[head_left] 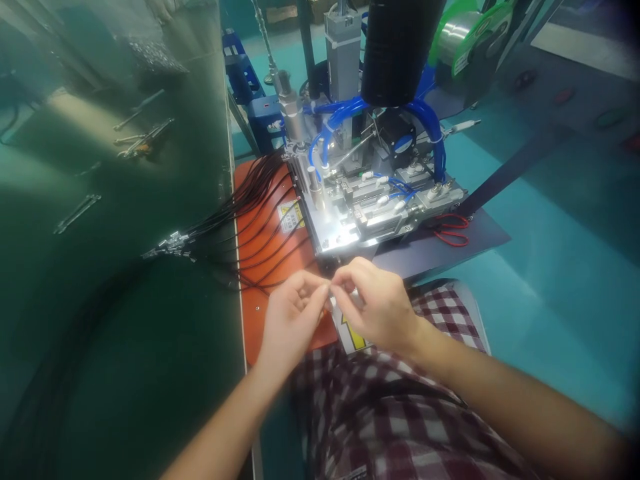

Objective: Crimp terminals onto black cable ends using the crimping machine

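My left hand (297,313) and my right hand (373,300) meet fingertip to fingertip in front of the machine (350,220), just over the edge of the orange board (265,247). Both are closed in a pinch. Whatever lies between the fingertips is too small and too hidden to name. Several thin black cables (255,190) run across the orange board from the machine's left edge to a bunch of bright metal cable ends (175,245) on the dark green table (165,373). A thick black cable bundle (95,300) curves away from these ends.
A green spool of silvery wire (463,40) is mounted at the upper right. Blue air tubes (345,113) loop over the machine, below a wide black hose (400,53). Red wire loops (453,230) lie at its right. Small metal pieces (77,213) are scattered on the table.
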`<state>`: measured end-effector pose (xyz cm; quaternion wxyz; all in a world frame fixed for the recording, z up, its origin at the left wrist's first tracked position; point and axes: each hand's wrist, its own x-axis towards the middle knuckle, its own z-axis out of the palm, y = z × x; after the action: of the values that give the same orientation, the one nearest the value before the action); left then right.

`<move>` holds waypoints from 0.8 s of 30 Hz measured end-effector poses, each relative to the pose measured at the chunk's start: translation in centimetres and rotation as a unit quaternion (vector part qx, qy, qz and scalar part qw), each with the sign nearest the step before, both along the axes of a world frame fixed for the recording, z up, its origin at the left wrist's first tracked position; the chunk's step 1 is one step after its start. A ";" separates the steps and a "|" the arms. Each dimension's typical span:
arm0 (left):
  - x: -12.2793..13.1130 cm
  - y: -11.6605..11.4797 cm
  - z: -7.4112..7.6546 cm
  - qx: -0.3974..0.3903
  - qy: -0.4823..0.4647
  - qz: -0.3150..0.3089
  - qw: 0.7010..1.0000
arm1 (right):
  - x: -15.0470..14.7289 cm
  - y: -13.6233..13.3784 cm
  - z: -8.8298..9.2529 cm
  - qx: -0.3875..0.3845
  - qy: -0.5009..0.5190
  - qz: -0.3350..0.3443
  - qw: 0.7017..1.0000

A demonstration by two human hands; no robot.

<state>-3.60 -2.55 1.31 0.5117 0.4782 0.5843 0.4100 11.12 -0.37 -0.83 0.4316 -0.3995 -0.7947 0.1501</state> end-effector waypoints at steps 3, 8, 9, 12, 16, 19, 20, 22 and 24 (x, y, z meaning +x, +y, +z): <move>0.0 0.0 0.0 0.011 0.029 -0.022 0.999 | 0.4 0.4 0.8 0.021 -0.087 0.017 0.996; -0.1 0.0 -0.1 -0.002 0.015 -0.018 1.000 | 0.8 0.8 2.1 -0.306 0.019 0.026 0.951; -0.1 0.0 -0.1 -0.008 0.004 -0.012 1.000 | 0.8 0.9 2.1 -0.369 0.054 0.039 0.927; -0.3 0.1 0.0 -0.038 -0.036 0.009 0.999 | 0.9 1.1 1.8 -0.466 0.154 0.075 0.868; -0.5 0.2 0.3 -0.057 -0.067 0.031 0.996 | 1.0 1.1 1.4 -0.450 0.216 0.040 0.865; -0.6 0.2 0.4 -0.055 -0.063 0.029 0.996 | 0.8 0.6 1.3 -0.445 0.202 0.049 0.871; -0.5 0.1 0.4 -0.054 -0.061 0.028 0.996 | 0.7 0.5 1.3 -0.445 0.198 0.052 0.872; -0.5 0.1 0.3 -0.051 -0.055 0.027 0.997 | 0.4 0.2 1.1 -0.430 0.191 0.046 0.881; -0.4 0.1 0.2 -0.048 -0.048 0.026 0.997 | 0.1 0.1 1.0 -0.405 0.181 0.035 0.896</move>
<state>-4.03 -2.45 1.53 0.5504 0.4172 0.5909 0.4170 11.22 -0.24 0.13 0.3632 -0.4777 -0.5868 0.5437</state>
